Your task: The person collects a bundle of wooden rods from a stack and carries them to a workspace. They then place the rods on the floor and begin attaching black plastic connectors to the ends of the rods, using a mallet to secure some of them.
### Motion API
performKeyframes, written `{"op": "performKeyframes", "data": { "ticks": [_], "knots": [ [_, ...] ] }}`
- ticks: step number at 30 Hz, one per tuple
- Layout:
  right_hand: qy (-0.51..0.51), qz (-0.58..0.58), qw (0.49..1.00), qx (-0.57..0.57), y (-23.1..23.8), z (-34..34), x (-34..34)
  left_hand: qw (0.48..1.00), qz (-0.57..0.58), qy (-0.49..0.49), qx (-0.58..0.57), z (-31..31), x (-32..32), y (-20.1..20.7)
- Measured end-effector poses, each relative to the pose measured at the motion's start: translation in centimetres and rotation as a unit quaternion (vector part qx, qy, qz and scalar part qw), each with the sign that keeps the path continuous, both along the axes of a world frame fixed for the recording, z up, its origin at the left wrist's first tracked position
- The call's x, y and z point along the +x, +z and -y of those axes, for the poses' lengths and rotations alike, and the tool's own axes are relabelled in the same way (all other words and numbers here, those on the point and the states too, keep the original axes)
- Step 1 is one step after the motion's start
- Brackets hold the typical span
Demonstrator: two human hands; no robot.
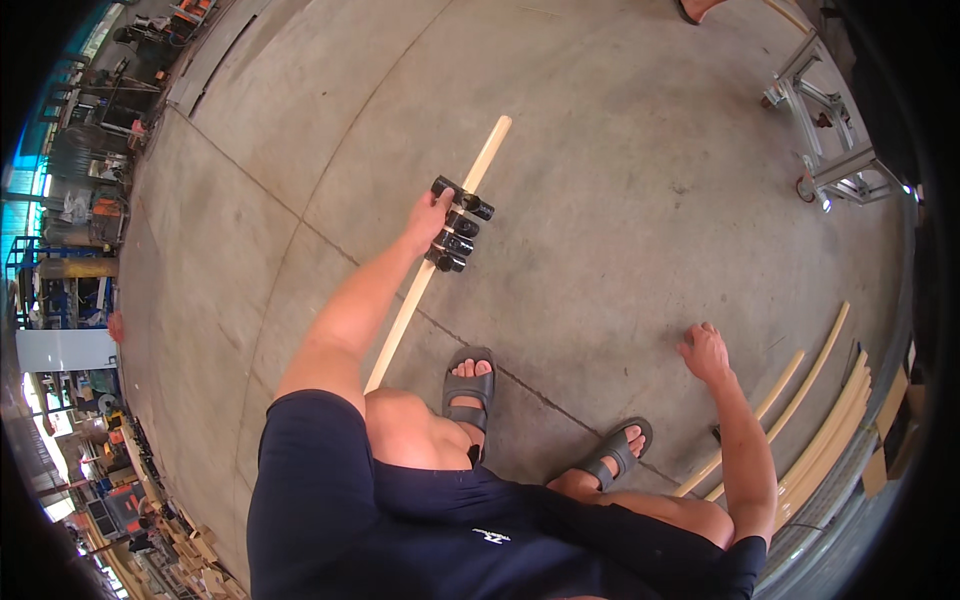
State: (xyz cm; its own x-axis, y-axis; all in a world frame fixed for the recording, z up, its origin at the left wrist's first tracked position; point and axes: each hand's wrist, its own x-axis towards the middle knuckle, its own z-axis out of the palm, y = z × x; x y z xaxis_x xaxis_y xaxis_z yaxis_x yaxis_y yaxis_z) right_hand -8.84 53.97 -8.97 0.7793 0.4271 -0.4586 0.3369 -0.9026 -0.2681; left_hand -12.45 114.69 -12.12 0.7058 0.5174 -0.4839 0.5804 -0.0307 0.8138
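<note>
My left hand [428, 217] is closed on one of several black pipe joints [462, 198] strung along a long cream-coloured pipe [404, 332]. The joints sit bunched together around the pipe's middle stretch, and the hand grips the one nearest its far end. The pipe slants from the far middle down to beside my left knee, where its near end is hidden. My right hand [704, 350] hovers over the floor on the right, fingers loosely bent and nothing visible in it. Beside my right forearm lie more cream pipes [792, 385].
A bundle of cream pipes [832, 432] lies at the right edge. A wheeled metal frame [825, 120] stands at the far right. Another person's foot [694, 10] shows at the top. Shelves and clutter [75, 270] line the left side. My sandalled feet [468, 385] rest on the concrete floor.
</note>
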Motion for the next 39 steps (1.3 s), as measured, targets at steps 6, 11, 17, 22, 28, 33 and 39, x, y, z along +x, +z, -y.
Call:
{"op": "performKeyframes", "data": {
  "ticks": [6,11,17,22,28,33,39],
  "knots": [
    [0.057,-0.048,0.993,0.097,6.2,-10.0,4.0,0.999,-0.026,-0.014,0.031,0.6,-0.3,0.3],
    [0.141,-0.086,0.968,0.188,7.8,-24.1,6.0,0.992,-0.048,-0.078,0.085,0.4,-1.4,-0.2],
    [-0.166,-0.327,0.889,0.274,5.9,-40.2,6.1,0.994,0.013,-0.082,0.067,0.8,-1.6,0.0],
    [-0.133,-0.125,0.932,0.313,1.9,-46.0,2.3,0.991,0.008,-0.085,0.098,1.1,-1.1,-1.3],
    [-0.198,-0.014,0.935,0.295,1.5,-48.4,-0.6,0.995,-0.004,-0.062,0.072,1.3,-1.3,0.7],
    [-0.214,0.031,0.925,0.314,0.2,-48.9,0.2,0.988,0.024,-0.098,0.113,0.5,-1.3,-0.8],
    [-0.405,-0.075,0.783,0.466,-0.9,-49.7,-0.3,0.991,0.095,-0.091,-0.034,-0.2,-0.7,-0.5]
  ]
}}
